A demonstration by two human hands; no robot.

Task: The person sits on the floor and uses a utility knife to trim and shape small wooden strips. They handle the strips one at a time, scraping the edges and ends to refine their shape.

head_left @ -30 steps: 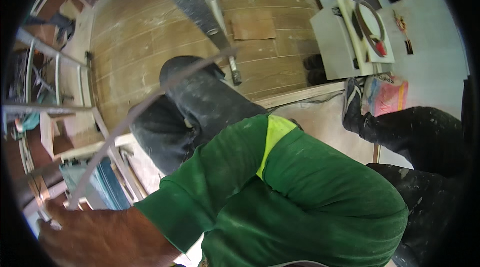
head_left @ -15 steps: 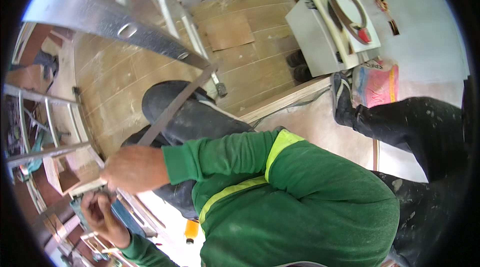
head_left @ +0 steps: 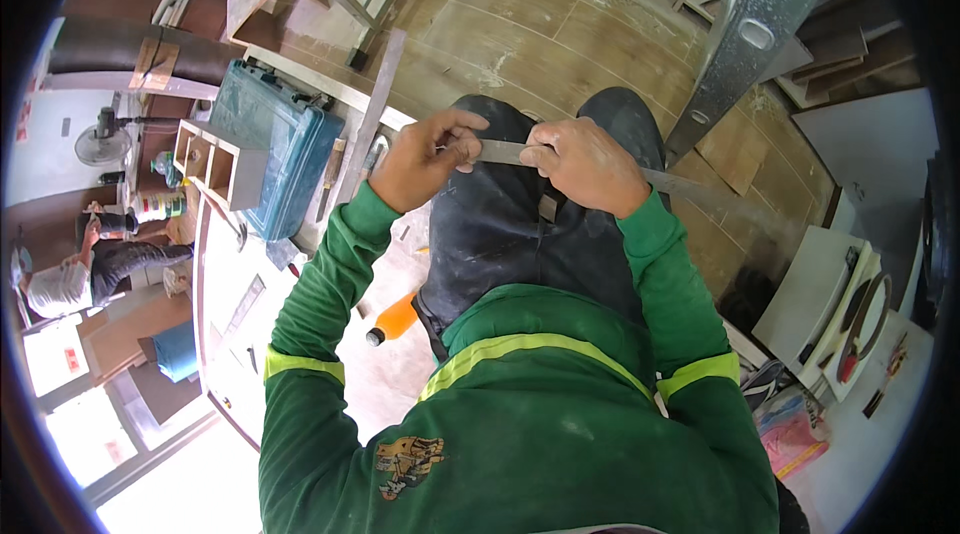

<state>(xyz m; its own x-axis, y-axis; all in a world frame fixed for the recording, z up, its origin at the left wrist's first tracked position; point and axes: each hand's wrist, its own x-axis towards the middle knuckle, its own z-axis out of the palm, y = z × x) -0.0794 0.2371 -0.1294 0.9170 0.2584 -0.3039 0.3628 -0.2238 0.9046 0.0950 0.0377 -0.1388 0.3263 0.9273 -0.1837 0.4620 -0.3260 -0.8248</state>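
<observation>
Nearest, past the green sleeves [head_left: 330,289], the left hand [head_left: 425,159] seems to pinch one end of a thin grey strip [head_left: 503,151] between thumb and fingers, while the right hand [head_left: 592,169] grips it a little farther along, leaving a short span bare between them. The strip lies above the dark trousers [head_left: 500,214] and runs on past the right hand over the wooden floor [head_left: 560,24] (that length blurs, so its tip is hard to make out). The step in hand looks like handling the strip by two grips; the next move seems to call for a firm pinch from both hands and care for the loose length. Beyond, an orange bottle [head_left: 397,320] shows left of the trousers, and a second strip [head_left: 372,119] slants between the left hand and a blue case [head_left: 312,166]. Farther off at the left are a standing fan [head_left: 103,145] and a co-worker [head_left: 65,289]
</observation>
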